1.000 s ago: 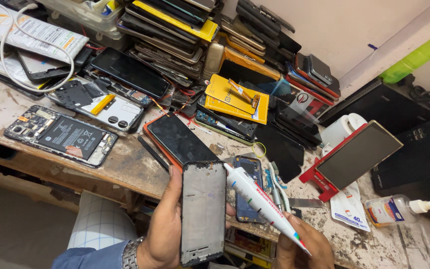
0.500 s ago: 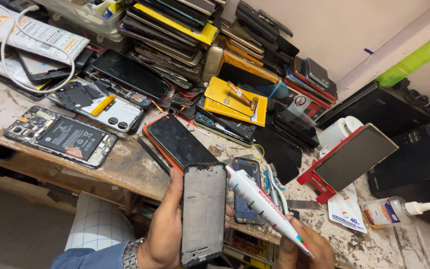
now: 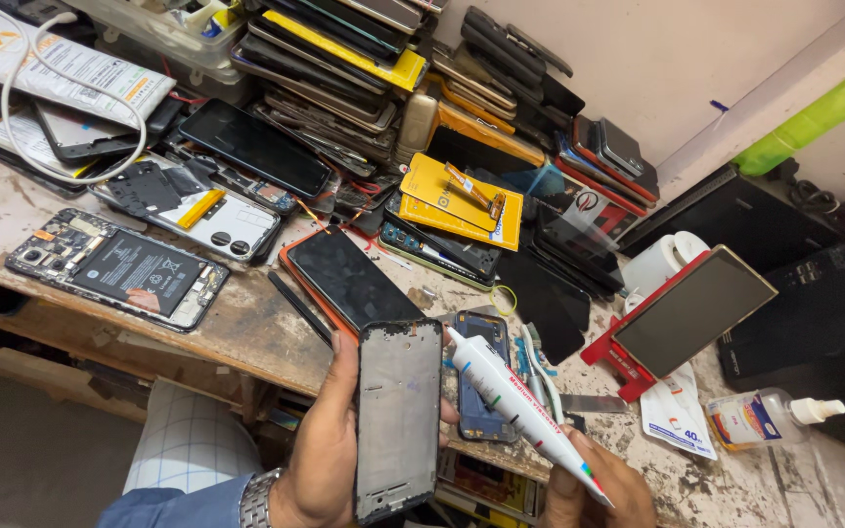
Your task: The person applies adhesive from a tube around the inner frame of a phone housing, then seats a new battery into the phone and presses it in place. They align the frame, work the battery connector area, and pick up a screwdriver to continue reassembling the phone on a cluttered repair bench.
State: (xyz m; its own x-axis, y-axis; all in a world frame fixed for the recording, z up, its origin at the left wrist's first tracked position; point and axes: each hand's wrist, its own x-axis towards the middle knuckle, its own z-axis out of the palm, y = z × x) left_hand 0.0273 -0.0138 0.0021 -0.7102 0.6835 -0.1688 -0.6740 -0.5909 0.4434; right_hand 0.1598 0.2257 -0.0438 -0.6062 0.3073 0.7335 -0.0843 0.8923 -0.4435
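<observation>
My left hand [image 3: 323,452] grips a bare grey phone frame [image 3: 399,416] upright, just in front of the bench edge. My right hand [image 3: 599,484] holds a white glue tube [image 3: 520,411] slanted up to the left. Its nozzle tip sits at the frame's upper right corner. A wristwatch shows on my left wrist. Behind the tube lies a small blue phone back [image 3: 481,391] on the bench.
The worn wooden bench [image 3: 237,328] holds an opened phone with its battery showing [image 3: 119,269], a dark screen in an orange frame [image 3: 349,284], a yellow pad [image 3: 462,200], stacked phones [image 3: 344,59], a phone on a red stand [image 3: 687,313], a tape roll [image 3: 662,264] and a clear pump bottle [image 3: 770,418].
The phone frame and glue tube have shifted slightly; the tube's tip has come closer to the frame's top right corner. Both hands keep their hold.
</observation>
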